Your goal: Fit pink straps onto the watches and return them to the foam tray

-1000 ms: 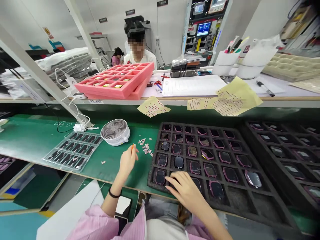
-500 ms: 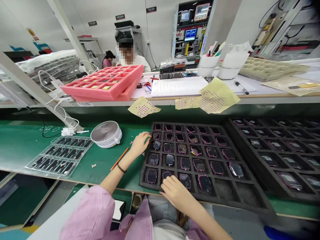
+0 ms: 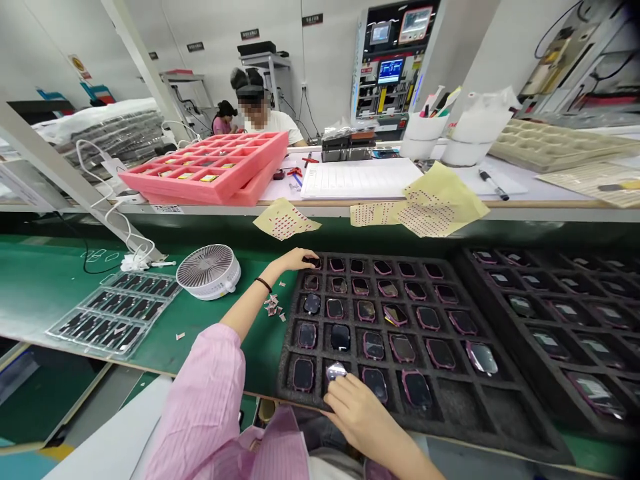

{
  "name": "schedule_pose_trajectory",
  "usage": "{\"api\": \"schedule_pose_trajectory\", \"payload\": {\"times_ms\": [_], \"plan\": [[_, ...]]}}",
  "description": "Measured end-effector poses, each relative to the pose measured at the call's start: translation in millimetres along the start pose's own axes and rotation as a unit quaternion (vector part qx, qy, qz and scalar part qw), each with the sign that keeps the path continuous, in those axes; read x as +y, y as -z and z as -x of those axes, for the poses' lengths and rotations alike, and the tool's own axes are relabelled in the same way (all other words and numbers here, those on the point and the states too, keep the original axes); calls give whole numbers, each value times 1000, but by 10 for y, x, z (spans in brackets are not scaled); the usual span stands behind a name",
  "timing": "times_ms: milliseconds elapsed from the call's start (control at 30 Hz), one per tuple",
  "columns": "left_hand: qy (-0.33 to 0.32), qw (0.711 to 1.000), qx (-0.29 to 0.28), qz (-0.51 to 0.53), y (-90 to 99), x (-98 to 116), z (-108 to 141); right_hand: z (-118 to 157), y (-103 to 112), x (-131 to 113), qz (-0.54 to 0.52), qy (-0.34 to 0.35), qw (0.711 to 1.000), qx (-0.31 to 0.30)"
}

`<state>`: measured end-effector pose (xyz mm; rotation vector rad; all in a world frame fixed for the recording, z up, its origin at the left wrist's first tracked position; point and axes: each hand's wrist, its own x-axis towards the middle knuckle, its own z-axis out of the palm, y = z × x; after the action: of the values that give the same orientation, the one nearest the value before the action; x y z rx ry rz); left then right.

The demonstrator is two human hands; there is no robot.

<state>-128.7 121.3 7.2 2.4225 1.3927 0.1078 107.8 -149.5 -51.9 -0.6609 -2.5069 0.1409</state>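
A black foam tray [image 3: 425, 417] holds rows of watch-like devices with dark screens and purple frames. My left hand [image 3: 299, 259] is at the tray's far left corner, its fingertips over the device in that corner pocket; what it grips, if anything, is hidden. At the near edge, my right hand [image 3: 350, 403] has its fingers bent together on a shiny device [image 3: 337, 371], which is tilted in the second pocket of the front row. Two pockets at the near right hold no device.
Left of the tray are small scraps [image 3: 273, 305], a white fan [image 3: 209, 272] and a clear plastic sheet with black parts [image 3: 113, 313]. A second device tray [image 3: 543, 353] lies right. The shelf above carries pink foam trays [image 3: 200, 190] and papers; a person [image 3: 275, 123] sits beyond.
My left hand has moved forward to the tray's far left corner, uncovering the scraps. The device at my right hand now shows tilted and bright. The view has shifted slightly.
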Motion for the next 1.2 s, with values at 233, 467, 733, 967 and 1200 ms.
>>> {"api": "schedule_pose_trajectory", "payload": {"times_ms": [233,467,733,967,1200], "plan": [[23,999,39,-23,-119,79,-55,72,41,84,-38,-25,999,-10],[-19,995,97,7,61,191,-140,21,28,97,-35,-8,999,-16],[-47,995,4,-88,-115,653,-569,26,7,67,-22,-31,999,-37],[-51,992,10,-115,23,694,-679,129,464,212,-190,-55,976,-86],[-112,990,-17,-82,41,1017,-927,279,781,391,-201,-92,973,-59]]}}
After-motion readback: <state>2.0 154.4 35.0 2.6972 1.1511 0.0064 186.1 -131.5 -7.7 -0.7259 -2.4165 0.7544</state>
